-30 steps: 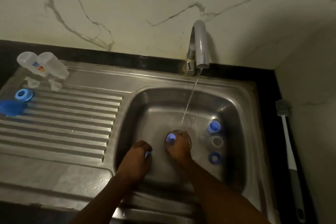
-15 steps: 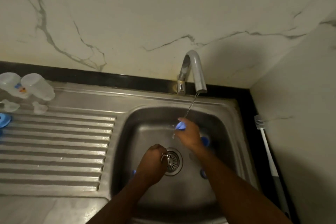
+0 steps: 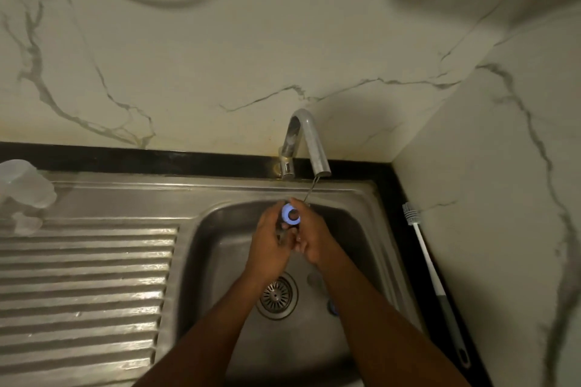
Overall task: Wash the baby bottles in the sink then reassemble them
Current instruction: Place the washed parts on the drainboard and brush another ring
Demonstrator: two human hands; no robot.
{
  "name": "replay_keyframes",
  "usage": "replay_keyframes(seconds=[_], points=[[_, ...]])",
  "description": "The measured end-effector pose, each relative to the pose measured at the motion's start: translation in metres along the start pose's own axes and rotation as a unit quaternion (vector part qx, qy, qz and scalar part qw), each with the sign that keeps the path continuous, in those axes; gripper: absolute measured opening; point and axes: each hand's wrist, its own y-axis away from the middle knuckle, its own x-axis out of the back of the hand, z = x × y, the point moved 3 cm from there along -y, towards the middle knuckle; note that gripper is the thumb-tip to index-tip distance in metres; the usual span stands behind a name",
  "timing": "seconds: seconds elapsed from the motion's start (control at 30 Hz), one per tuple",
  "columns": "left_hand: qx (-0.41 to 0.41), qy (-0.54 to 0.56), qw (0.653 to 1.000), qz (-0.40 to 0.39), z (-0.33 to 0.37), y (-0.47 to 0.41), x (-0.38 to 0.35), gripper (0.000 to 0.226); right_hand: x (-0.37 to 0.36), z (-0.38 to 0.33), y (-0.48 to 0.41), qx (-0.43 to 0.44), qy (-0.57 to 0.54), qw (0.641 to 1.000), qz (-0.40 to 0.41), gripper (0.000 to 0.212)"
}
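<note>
Both my hands meet over the steel sink basin [image 3: 220, 261], just under the thin stream from the tap [image 3: 309, 148]. A blue bottle ring [image 3: 290, 214] sits between them; my left hand [image 3: 267, 245] and my right hand [image 3: 311, 239] both curl their fingers round it. Another blue part [image 3: 333, 307] lies on the basin floor by my right forearm, partly hidden. At the far left, clear bottle bodies [image 3: 23, 184] lie on the drainboard with a clear teat [image 3: 26, 223] in front of them.
The round drain strainer [image 3: 276, 295] sits in the basin floor below my hands. A ribbed drainboard [image 3: 85, 286] fills the left side. A long-handled bottle brush [image 3: 434, 280] lies on the black counter strip at the right. Marble walls close the back and right.
My left hand has risen from the drain to join my right hand at the water stream. Both now hold the blue ring. The view has tilted up toward the wall.
</note>
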Motion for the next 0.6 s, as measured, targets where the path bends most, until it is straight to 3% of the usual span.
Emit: replay_keyframes(seconds=[0.13, 0.23, 0.33, 0.4, 0.5, 0.6], points=[[0.032, 0.015, 0.999, 0.001, 0.007, -0.009, -0.013, 0.038, 0.004, 0.002, 0.014, -0.003, 0.03, 0.999, 0.028, 0.047], [0.076, 0.003, 0.997, 0.031, 0.006, -0.01, -0.02, 0.015, 0.024, 0.005, 0.021, 0.041, 0.105, 0.989, 0.092, 0.051], [0.147, 0.011, 0.987, 0.055, -0.007, -0.005, -0.02, 0.042, 0.041, 0.027, 0.03, 0.086, 0.295, 0.949, 0.075, 0.028], [0.159, 0.015, 0.986, 0.043, -0.005, 0.001, -0.027, 0.028, 0.052, 0.041, 0.034, 0.126, 0.393, 0.91, 0.048, 0.028], [0.223, 0.167, 0.959, 0.055, 0.0, 0.005, -0.045, 0.019, 0.097, 0.025, 0.049, 0.211, 0.388, 0.89, 0.111, 0.035], [0.284, 0.381, 0.876, 0.08, -0.003, 0.008, -0.057, 0.02, 0.165, -0.003, 0.064, 0.258, 0.408, 0.854, 0.196, 0.034]])
